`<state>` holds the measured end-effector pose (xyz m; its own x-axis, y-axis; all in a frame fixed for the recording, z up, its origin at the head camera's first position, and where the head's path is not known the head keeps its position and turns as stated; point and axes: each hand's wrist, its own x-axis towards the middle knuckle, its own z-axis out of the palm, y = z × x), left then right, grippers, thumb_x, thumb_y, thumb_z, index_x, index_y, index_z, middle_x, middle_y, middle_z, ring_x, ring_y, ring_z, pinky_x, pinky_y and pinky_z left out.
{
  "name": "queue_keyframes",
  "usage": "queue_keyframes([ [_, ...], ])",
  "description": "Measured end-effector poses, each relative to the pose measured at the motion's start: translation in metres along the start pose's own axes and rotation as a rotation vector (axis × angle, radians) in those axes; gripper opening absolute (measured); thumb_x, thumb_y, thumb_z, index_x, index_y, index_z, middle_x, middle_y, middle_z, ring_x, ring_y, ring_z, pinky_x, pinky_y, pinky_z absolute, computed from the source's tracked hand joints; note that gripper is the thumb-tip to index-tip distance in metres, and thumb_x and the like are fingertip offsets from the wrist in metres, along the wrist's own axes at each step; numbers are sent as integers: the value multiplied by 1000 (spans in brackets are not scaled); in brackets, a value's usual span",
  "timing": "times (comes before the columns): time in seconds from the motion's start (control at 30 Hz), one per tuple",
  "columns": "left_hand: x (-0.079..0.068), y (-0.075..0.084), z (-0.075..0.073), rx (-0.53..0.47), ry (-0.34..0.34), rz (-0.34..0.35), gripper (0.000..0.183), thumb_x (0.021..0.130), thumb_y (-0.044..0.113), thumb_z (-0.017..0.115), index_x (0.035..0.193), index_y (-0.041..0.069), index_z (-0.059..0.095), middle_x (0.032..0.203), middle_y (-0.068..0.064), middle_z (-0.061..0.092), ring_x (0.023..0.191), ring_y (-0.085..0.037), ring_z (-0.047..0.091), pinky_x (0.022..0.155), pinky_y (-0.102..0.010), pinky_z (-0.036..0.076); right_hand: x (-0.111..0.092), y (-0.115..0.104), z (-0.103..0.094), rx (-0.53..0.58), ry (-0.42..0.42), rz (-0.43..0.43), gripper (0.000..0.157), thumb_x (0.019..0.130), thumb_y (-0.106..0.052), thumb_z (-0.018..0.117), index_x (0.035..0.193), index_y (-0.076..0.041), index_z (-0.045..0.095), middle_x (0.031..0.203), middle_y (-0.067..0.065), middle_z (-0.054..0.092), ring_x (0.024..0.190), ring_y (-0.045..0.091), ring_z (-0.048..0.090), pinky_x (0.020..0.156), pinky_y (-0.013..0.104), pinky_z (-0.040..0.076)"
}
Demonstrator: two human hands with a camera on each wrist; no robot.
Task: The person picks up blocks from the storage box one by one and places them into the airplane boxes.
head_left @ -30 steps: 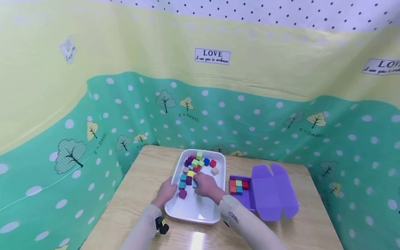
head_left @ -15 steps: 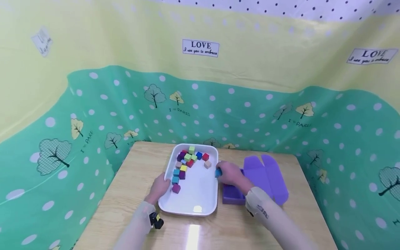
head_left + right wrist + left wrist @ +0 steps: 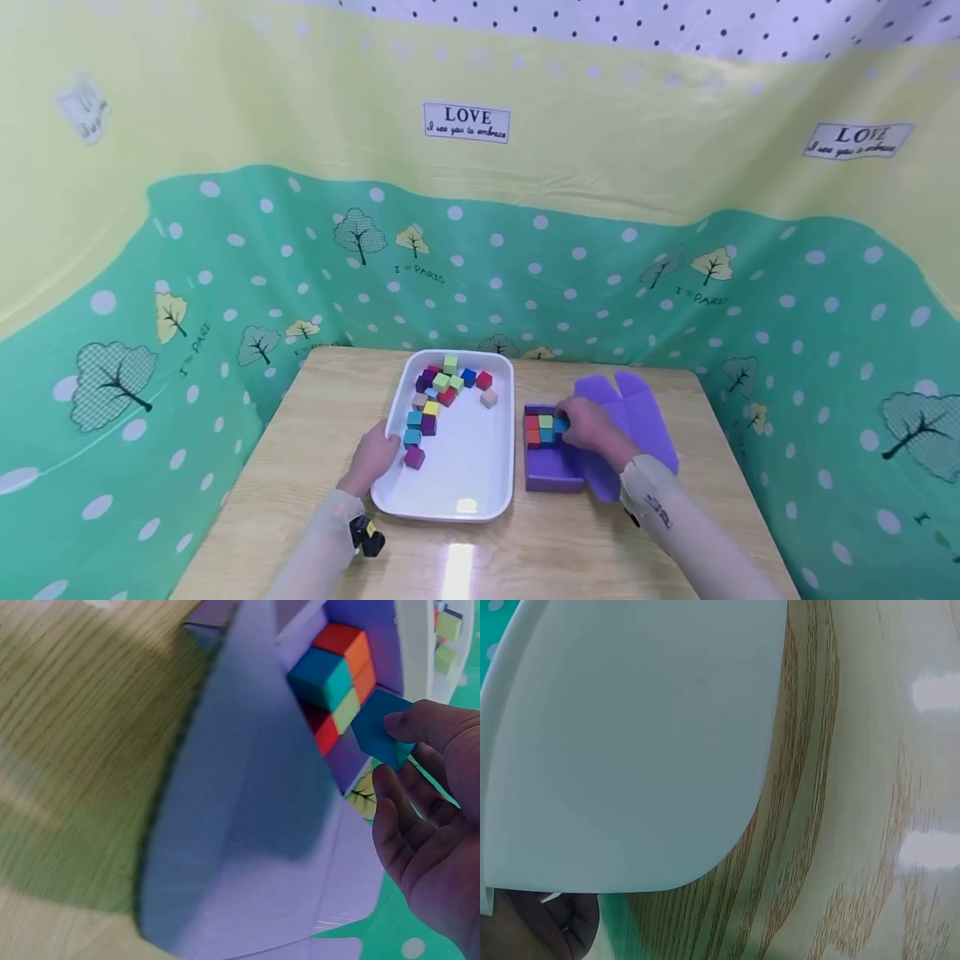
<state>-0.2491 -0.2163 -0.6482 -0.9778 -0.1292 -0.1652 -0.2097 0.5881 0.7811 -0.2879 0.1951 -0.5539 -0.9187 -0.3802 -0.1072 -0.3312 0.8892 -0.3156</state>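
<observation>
Blue cube (image 3: pixel 370 733): that's the one I'm following, and the right hand (image 3: pixel 588 422) has it in a narrow grip, thumb pressed against one face, over the purple box (image 3: pixel 553 482). Closest in on my head view, two pale sleeves (image 3: pixel 318 542) reach in across the wood-grain worktop (image 3: pixel 420 567), a black device (image 3: pixel 367 536) at the left wrist. Up from there, the left hand (image 3: pixel 377 457) holds the white tray (image 3: pixel 468 475) by its left rim. Its own wrist feed gives me mostly tray wall, with shadowed fingers (image 3: pixel 577 922) at the edge.

Right of the tray sits the box, its lid (image 3: pixel 648 421) spread to the right, partly under the forearm. Inside I count two orange-red cubes (image 3: pixel 339 636) along the tray side, then a teal cube (image 3: pixel 311 675), a green cube (image 3: pixel 346 712) and a red cube (image 3: pixel 326 736). Whether the blue one touches any of them, I can't tell.

Farther back, loose cubes (image 3: pixel 442 382) in lime, purple, red and yellow string along the tray's left side and far end. Behind everything, patterned cloth (image 3: pixel 480 300): green with dots and trees, yellow above.
</observation>
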Motion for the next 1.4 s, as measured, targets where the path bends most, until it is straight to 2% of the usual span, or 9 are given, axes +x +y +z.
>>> queue_keyframes([
  [0.33,7,5,3,-12,-13,-30,45,99,18,44,141,1,42,126,-21,58,108,-34,61,88,-49,53,4,13,11,-22,-28,47,25,72,-5,78,96,-10,72,90,1,63,77,16,54,72,38,53],
  [0.5,5,6,1,-7,-1,-43,44,98,16,44,139,0,43,123,-21,60,105,-32,62,87,-48,53,9,16,20,-17,-55,84,30,73,-5,77,103,-9,72,96,3,64,80,16,56,76,39,54],
  [0.77,2,6,1,-16,-3,-30,45,98,15,44,140,-1,43,122,-21,60,103,-32,63,85,-47,54,14,16,29,-16,-65,123,29,72,-5,79,100,-10,72,92,3,63,80,18,57,77,41,53],
  [1.2,1,3,-1,-21,20,-23,45,98,14,44,140,-2,43,126,-24,57,109,-37,60,89,-49,52,16,20,46,-56,-43,85,29,72,-7,79,99,-12,73,90,0,66,78,17,56,77,42,52],
  [1.4,2,-1,3,-33,7,-46,44,98,15,44,139,-2,43,127,-23,57,112,-37,59,89,-48,52,17,24,48,-94,-50,71,29,72,-8,79,100,-12,72,88,-1,64,76,17,55,76,42,52],
])
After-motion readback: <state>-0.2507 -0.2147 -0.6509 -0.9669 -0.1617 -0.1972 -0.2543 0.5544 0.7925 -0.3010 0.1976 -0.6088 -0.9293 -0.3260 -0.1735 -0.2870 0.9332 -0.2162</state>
